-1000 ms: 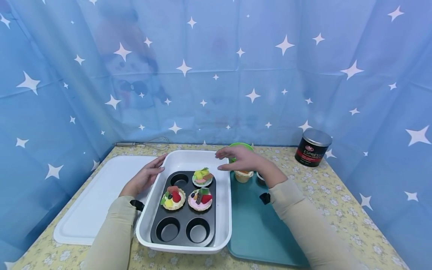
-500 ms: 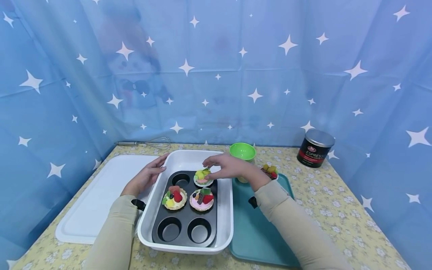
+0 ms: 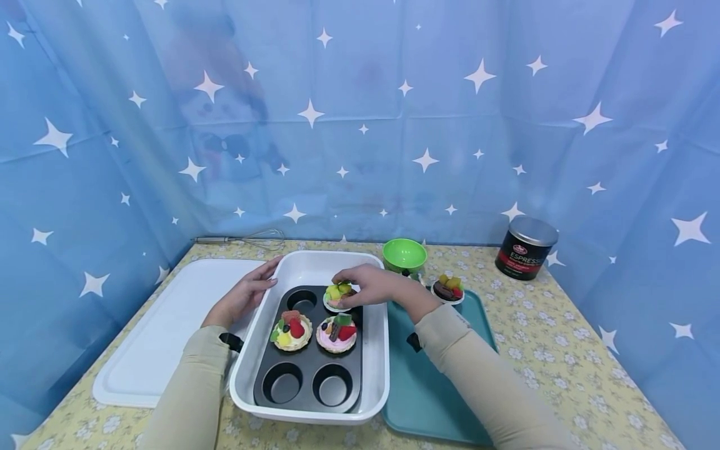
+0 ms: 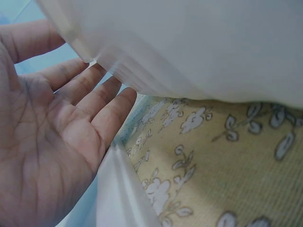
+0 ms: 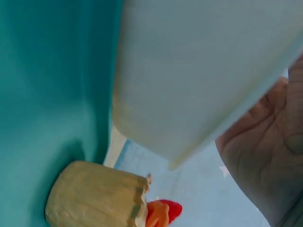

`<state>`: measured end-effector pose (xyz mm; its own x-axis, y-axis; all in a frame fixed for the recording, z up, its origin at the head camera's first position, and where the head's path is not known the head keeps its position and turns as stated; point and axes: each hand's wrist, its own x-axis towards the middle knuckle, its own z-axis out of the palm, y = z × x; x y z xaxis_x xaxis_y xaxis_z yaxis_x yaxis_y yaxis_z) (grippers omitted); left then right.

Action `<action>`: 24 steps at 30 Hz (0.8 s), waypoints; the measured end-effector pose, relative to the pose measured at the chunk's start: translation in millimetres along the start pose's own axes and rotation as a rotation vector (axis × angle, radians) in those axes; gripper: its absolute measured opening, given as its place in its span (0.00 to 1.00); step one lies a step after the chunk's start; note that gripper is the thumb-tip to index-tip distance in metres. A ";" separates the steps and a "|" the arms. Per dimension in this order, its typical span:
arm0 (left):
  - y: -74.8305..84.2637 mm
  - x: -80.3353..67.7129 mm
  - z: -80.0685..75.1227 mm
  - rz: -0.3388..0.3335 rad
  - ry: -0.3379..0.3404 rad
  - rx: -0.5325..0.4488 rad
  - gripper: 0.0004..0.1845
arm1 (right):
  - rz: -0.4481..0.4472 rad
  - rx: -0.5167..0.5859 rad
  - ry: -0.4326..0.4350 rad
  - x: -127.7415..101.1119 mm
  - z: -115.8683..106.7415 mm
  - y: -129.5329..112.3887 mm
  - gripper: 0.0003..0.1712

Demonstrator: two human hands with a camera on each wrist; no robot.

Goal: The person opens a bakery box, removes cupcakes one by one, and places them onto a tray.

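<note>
The right hand [image 3: 374, 286] has its fingers clamped on a yellow-topped tart [image 3: 339, 291] at the far row's right cup of the muffin tin [image 3: 307, 381]. The left hand [image 3: 243, 299] keeps straight fingers slightly apart, tips touching the white basin [image 3: 375, 369]. The tin, inside it, has six cups; two fruit tarts [image 3: 336, 334] fill its middle row. Beyond are one green bowl [image 3: 404, 255], one can [image 3: 524, 252] and one whisk [image 3: 242, 239].

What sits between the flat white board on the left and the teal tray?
The white bin, holding a dark muffin tin with three tarts, plus the left hand at the bin's left edge; the head view shows this.
</note>
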<state>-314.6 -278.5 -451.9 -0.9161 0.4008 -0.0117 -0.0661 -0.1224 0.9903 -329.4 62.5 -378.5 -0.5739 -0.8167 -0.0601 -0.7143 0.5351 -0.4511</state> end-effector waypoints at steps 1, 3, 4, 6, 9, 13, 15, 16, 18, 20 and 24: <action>0.0 0.1 0.1 0.001 0.001 -0.002 0.39 | 0.004 -0.004 -0.004 0.5 0.9 -0.6 0.36; -0.1 0.3 0.2 0.002 0.000 -0.008 0.38 | 0.010 -0.004 -0.011 1.7 2.7 -1.7 0.35; -0.4 0.3 -0.2 0.004 -0.002 -0.009 0.38 | 0.015 -0.003 -0.015 2.0 3.2 -2.4 0.35; -0.3 0.5 -0.3 0.004 -0.003 -0.016 0.38 | 0.024 -0.002 -0.020 2.5 4.4 -2.9 0.34; -0.3 0.6 -0.7 0.003 -0.001 -0.013 0.38 | 0.034 0.004 -0.017 3.4 6.1 -2.8 0.34; 0.3 0.9 -0.6 0.001 0.003 0.001 0.38 | 0.050 0.007 -0.011 4.4 8.8 -1.0 0.35; 0.6 0.7 -0.5 -0.003 0.002 0.001 0.38 | 0.059 0.010 -0.011 4.8 10.1 -0.5 0.36; 0.6 0.6 -0.6 -0.004 0.001 -0.001 0.38 | 0.060 0.008 -0.012 4.9 11.0 -0.4 0.36; 0.7 0.4 -0.6 -0.007 0.001 -0.006 0.39 | 0.061 0.002 -0.010 5.2 12.5 0.0 0.37; 0.9 0.4 -0.2 -0.008 0.001 -0.009 0.39 | 0.056 -0.008 -0.004 5.4 13.9 0.2 0.38; 0.9 0.3 0.5 -0.006 0.009 0.007 0.38 | 0.051 -0.029 0.010 5.5 16.9 2.4 0.38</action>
<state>-314.7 -278.0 -451.0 -0.9192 0.3933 -0.0192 -0.0692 -0.1135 0.9911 -327.5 55.6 -394.9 -0.6137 -0.7860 -0.0739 -0.6951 0.5823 -0.4216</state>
